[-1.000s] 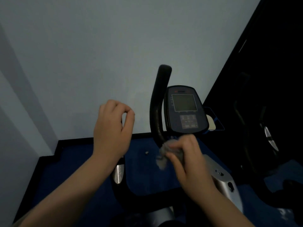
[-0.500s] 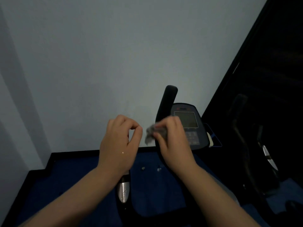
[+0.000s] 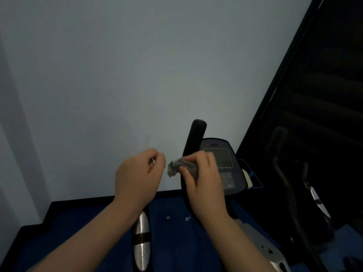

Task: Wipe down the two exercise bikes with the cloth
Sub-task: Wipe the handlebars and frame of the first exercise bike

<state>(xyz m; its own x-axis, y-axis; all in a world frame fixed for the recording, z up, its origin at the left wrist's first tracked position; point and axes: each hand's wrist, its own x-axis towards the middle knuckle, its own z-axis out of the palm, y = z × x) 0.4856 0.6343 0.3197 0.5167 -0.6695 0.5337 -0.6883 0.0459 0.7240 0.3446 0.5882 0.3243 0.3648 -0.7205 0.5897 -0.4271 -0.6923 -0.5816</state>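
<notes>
My right hand point(image 3: 204, 181) grips a crumpled grey cloth point(image 3: 176, 165) against the black upright handlebar point(image 3: 196, 134) of the near exercise bike, just left of its console point(image 3: 225, 160). Part of the cloth sticks out to the left of my fingers. My left hand point(image 3: 137, 175) hovers beside it, a little apart from the cloth, with fingers curled, thumb near the index finger and nothing visible in it. Below my left wrist runs a black bar with a silver grip pad point(image 3: 141, 236). The second bike point(image 3: 280, 154) stands in deep shadow at the right.
A pale wall point(image 3: 137, 65) fills the upper view, close behind the bike. Blue flooring point(image 3: 78, 232) with a black skirting edge lies below. A dark panel point(image 3: 324, 75) rises at the right behind the second bike.
My right hand has carried the cloth up the handlebar from near its base to level with the console screen. My left hand stayed curled beside it. The view has tilted upward.
</notes>
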